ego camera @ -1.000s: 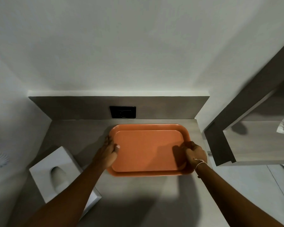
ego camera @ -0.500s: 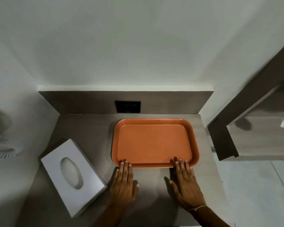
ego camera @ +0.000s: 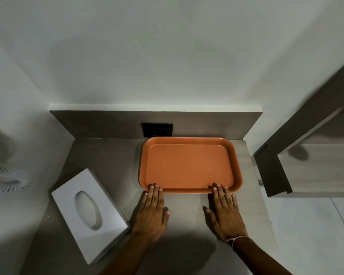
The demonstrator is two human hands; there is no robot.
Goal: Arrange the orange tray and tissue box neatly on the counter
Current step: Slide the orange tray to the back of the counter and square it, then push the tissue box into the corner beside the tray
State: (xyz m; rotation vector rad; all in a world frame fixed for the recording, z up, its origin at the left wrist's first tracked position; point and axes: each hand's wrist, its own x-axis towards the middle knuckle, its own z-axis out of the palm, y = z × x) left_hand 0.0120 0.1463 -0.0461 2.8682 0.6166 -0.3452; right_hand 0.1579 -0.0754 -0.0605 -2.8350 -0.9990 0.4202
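— Counter (ego camera: 107, 155) first: what stands on it, and how many of each?

— One orange tray (ego camera: 189, 165), one tissue box (ego camera: 89, 213), and two bare hands. One dark outlet plate (ego camera: 157, 130) sits in the backsplash just behind the tray's far left corner.

— Anything in the tray?

— Nothing shows in it; its flat floor is bare. The tissue box has one oval slot in its top, and what lies inside cannot be made out.

— How does the tray look, and where is it?

— Rectangular, rounded corners, a raised rim all round, matte orange. It lies flat at the back right of the counter, its far edge against or just short of the backsplash, its long sides square to it.

— And the box?

— White, oblong, at the front left, turned at an angle to the counter's edges, well apart from the tray.

— The hands?

— The left hand (ego camera: 153, 213) lies palm down, fingers straight and close together, the tips resting on the tray's near rim by its left corner. The right hand (ego camera: 224, 213) lies the same way by the right corner, a thin pale band on its wrist. Neither hand grips anything; both are flat and open, thumbs spread inward.
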